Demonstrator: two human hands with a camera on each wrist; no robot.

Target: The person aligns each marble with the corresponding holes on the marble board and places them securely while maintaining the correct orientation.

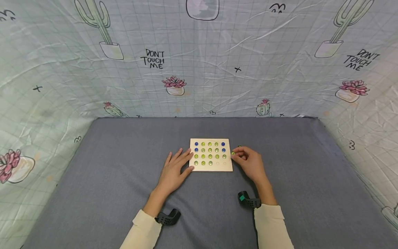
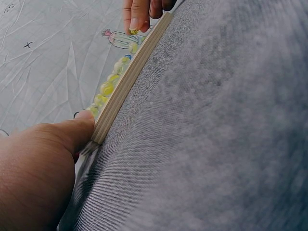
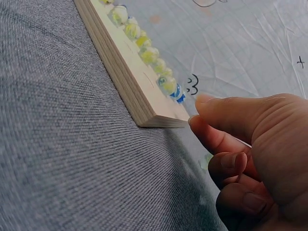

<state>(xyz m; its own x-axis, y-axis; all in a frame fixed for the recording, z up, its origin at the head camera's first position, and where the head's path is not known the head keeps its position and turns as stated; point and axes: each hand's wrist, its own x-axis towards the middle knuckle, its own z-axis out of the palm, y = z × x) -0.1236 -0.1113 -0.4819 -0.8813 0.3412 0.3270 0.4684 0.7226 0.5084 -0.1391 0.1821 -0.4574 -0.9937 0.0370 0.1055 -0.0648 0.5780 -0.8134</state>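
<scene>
A pale wooden board [image 1: 205,168] lies flat on the cloth, holding rows of yellow-green glass marbles [image 1: 210,150] with blue marbles [image 1: 223,144] in its far corners. Two bare hollows show at its near right corner. My left hand [image 1: 173,174] rests spread along the board's left side, fingertips on its edge. Just off the right edge, my right hand [image 1: 251,164] pinches a yellow-green marble [image 1: 233,153] between thumb and index finger; the left wrist view shows this marble [image 2: 134,32] too. Another greenish marble [image 3: 206,161] is partly hidden behind the right hand's curled fingers.
Grey cloth [image 1: 124,155] covers the table around the board. A patterned fabric wall [image 1: 211,90] with cactus drawings rises behind and at both sides. Black wrist straps [image 1: 169,218] sit on both forearms.
</scene>
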